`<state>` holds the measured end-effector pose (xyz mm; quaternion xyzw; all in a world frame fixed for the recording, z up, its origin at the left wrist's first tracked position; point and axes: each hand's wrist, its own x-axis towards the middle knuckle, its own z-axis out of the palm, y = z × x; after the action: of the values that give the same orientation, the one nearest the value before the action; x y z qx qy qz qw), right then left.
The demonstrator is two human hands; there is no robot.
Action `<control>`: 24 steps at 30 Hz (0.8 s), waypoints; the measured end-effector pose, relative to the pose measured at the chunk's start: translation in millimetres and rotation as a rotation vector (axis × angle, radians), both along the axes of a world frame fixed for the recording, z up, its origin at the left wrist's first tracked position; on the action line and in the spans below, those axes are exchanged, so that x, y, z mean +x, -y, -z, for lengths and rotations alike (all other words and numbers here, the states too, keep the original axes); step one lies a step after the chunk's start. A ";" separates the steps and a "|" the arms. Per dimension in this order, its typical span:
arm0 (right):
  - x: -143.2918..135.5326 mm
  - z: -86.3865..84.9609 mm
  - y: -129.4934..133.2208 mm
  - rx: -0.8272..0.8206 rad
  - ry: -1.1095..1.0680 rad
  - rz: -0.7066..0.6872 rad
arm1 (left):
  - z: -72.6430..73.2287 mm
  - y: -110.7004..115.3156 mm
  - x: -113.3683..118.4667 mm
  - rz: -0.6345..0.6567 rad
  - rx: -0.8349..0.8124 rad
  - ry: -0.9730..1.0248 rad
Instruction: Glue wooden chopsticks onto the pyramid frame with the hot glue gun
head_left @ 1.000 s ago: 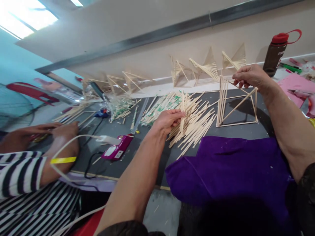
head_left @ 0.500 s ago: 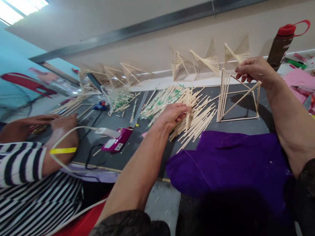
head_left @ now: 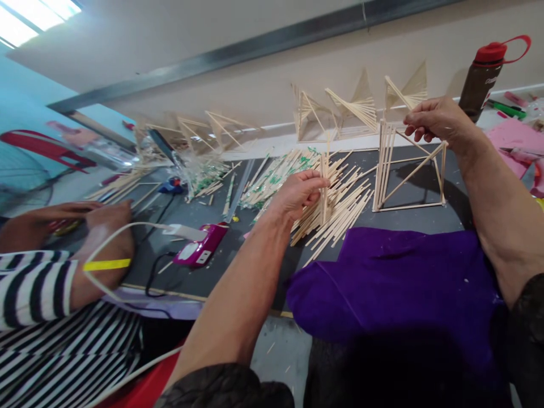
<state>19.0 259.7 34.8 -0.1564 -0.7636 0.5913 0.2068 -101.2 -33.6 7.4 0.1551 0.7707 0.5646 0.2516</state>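
Note:
Several thin wooden sticks [head_left: 323,198] stand nearly upright in the closed fingers of my left hand [head_left: 301,191], above a spread pile of loose sticks [head_left: 344,218]. To the right, a stick frame [head_left: 408,205] stands on the dark grey board, with slanting sticks close together on its left side. My right hand [head_left: 431,120] is above this frame's back part, thumb and fingers pinched together; whatever lies between the fingertips is too small to make out. Beside the pile are sticks in clear and green wrapping [head_left: 276,178].
Finished-looking stick frames [head_left: 352,107] line the wall. A bottle [head_left: 480,79] stands back right, and purple cloth [head_left: 395,277] covers the front edge. A magenta power socket [head_left: 202,246] with cables sits left, near another person's hands [head_left: 106,221].
My left hand has risen slightly, and its sticks stand a little higher over the pile. My right hand stays in place above the frame.

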 end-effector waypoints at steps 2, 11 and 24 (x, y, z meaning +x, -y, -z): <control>-0.3 0.2 -0.4 0.002 -0.001 -0.004 | -2.4 -0.9 -1.0 0.014 0.023 -0.024; -1.0 0.7 -1.4 -0.013 -0.012 0.007 | 0.7 -4.6 3.8 0.059 -0.120 -0.208; -2.7 3.4 -2.8 -0.015 0.006 0.003 | 38.3 21.3 6.5 0.242 -0.910 -0.912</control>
<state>16.3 262.6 31.4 -0.1608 -0.7594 0.5965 0.2043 -94.7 -54.8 -30.9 0.3425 0.9391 0.0272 0.0019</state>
